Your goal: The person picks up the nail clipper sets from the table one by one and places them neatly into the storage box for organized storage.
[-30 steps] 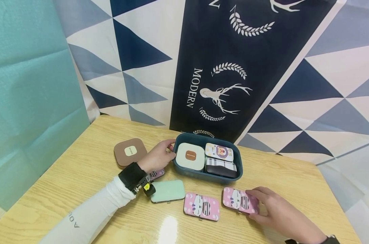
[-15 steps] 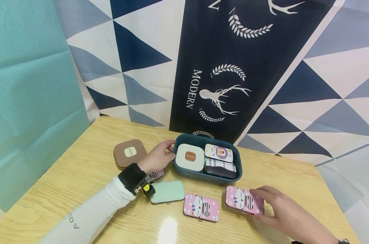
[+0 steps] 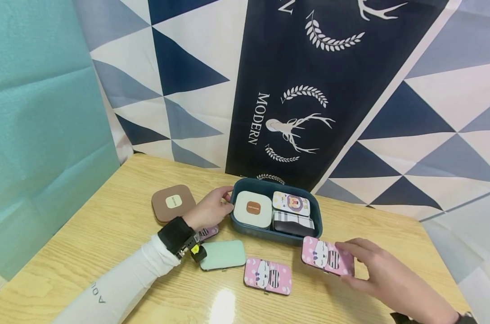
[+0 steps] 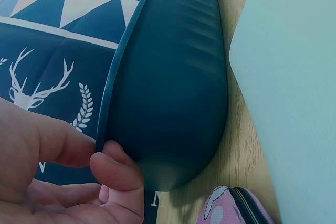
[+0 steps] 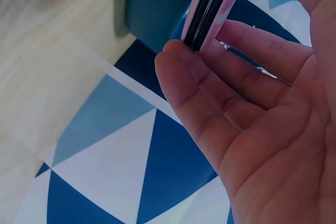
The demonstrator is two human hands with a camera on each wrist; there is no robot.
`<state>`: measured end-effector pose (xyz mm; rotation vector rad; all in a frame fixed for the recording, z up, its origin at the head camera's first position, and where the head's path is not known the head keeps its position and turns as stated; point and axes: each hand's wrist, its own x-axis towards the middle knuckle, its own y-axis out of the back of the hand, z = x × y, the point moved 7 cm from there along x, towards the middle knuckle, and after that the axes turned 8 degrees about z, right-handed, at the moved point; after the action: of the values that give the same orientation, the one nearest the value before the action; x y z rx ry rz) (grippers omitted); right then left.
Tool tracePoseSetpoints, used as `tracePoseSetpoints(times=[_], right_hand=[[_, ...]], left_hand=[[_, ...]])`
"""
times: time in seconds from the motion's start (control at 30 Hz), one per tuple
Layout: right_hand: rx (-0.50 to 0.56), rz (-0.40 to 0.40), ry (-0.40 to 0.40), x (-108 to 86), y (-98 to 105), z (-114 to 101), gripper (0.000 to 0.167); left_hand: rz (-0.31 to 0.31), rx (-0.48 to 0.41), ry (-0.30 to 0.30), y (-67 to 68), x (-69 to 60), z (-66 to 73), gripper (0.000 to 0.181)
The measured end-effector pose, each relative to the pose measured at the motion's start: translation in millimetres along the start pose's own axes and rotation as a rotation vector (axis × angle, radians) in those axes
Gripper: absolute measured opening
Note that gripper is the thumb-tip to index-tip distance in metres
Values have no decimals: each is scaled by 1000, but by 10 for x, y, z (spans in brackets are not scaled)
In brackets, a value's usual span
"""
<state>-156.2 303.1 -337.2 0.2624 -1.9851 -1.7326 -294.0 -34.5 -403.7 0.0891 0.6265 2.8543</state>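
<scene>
A dark teal bin (image 3: pixel 265 233) stands at the back of the table. My left hand (image 3: pixel 211 209) pinches its left rim between thumb and fingers, as the left wrist view also shows. Inside the bin lie a cream square case (image 3: pixel 253 220), a small lion-print case (image 3: pixel 287 203) and a black-and-plaid case (image 3: pixel 293 227). My right hand (image 3: pixel 384 274) holds a pink cat-print case (image 3: pixel 323 256) by its right end, in front of the bin's right corner. The right wrist view shows that case's dark edge (image 5: pixel 206 11) between the fingers.
Left of the bin lies a brown square case (image 3: pixel 164 210). A mint green case (image 3: pixel 224 255) and another pink cat-print case (image 3: pixel 267 276) lie in front. A further pink case (image 3: pixel 208 232) is partly hidden by my left wrist. A patterned cloth (image 3: pixel 196 112) rises behind the table.
My right hand has lifted the pink cat-print case off the table, shifting it slightly right and then up toward the bin. My left hand has stayed at the bin's rim.
</scene>
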Motion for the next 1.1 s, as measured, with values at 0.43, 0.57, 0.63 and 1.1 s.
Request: tracePoseSetpoints(times=[0.43, 0.57, 0.63, 1.1], right_hand=[[-16, 78, 83, 252, 185, -35, 57], [-15, 102, 105, 330, 226, -43, 57], [-10, 96, 99, 370, 241, -44, 57], [-22, 74, 100, 639, 291, -64, 60]], left_hand=[[2, 2, 14, 1, -13, -11, 57], [-1, -3, 7, -2, -2, -12, 56], [-2, -5, 9, -3, -3, -15, 56], [-4, -5, 22, -10, -4, -17, 57]])
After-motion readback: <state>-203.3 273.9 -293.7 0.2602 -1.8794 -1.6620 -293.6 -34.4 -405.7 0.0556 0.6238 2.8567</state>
